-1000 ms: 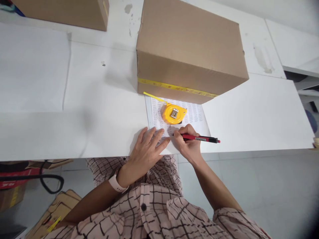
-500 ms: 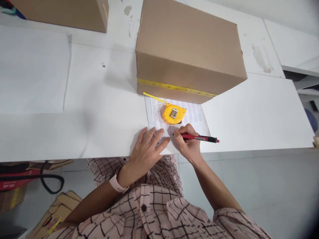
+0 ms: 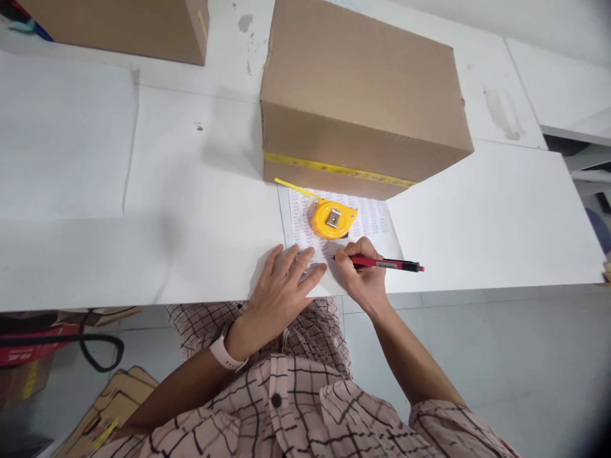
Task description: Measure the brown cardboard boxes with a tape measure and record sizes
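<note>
My right hand (image 3: 365, 275) grips a red and black pen (image 3: 389, 264), its tip at the surface of a sheet of paper (image 3: 375, 219) covered with columns of small writing. Flat on the sheet's lower left corner and the table beside it rests my left hand (image 3: 285, 278), fingers spread. A yellow tape measure (image 3: 333, 218) lies on the sheet just above both hands, with a short piece of its yellow strip sticking out to the upper left. Behind it stands a closed cardboard box (image 3: 358, 83) with yellow printed tape, covering the sheet's far edge.
On the white table (image 3: 214, 254) a second cardboard box (image 3: 124, 25) stands at the far left, above a large white sheet (image 3: 62, 140). Under the table at left are a red item with a black strap (image 3: 100, 346) and flattened cardboard (image 3: 109, 407).
My right hand and the pen have shifted very slightly to the right over the paper. The left hand, tape measure and box stay where they were.
</note>
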Demonstrator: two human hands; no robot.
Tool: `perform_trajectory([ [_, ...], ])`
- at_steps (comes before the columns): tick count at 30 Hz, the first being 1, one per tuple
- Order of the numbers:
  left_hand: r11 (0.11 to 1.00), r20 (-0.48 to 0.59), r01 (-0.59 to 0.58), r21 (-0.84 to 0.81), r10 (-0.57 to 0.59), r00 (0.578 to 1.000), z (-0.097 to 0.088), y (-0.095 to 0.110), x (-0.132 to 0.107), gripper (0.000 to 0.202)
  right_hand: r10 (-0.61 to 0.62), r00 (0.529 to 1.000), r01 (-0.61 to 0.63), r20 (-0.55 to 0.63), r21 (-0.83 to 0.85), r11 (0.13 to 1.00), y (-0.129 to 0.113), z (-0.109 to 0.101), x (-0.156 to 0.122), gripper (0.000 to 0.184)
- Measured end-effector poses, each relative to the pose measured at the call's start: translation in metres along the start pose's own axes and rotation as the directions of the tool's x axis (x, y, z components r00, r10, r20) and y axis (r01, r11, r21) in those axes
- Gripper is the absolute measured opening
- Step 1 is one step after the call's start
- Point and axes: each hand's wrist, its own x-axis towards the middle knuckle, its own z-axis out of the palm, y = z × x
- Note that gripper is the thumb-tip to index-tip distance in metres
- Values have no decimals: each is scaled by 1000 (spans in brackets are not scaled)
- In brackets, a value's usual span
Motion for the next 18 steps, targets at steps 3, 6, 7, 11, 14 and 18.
perform_trajectory([
  [3, 1000, -9, -1, -4, 1, 1000, 0, 0, 0, 53, 6, 1000, -6, -5, -31, 1000, -1, 0, 0, 29],
  [6, 1000, -9, -3, -7, 3, 1000, 0, 0, 0, 52, 8, 1000, -8, 16, -16, 1000, -2, 0, 0, 28],
  [7, 1000, -6, -3, -7, 3, 1000, 0, 0, 0, 52, 8, 1000, -8, 19, -9, 1000, -2, 0, 0, 28],
  [11, 1000, -1, -4, -5, 4, 1000, -2, 0, 0, 53, 8, 1000, -8, -6, -5, 1000, -2, 0, 1, 28],
  [14, 1000, -1, -6, -3, 6, 1000, -2, 0, 0, 53, 1, 1000, -1, -5, 9, 1000, -1, 0, 1, 28],
  [18, 1000, 5, -1, -6, 1, 1000, -2, 0, 0, 52, 2, 999, -1, -38, 3, 1000, 0, 0, 1, 27],
])
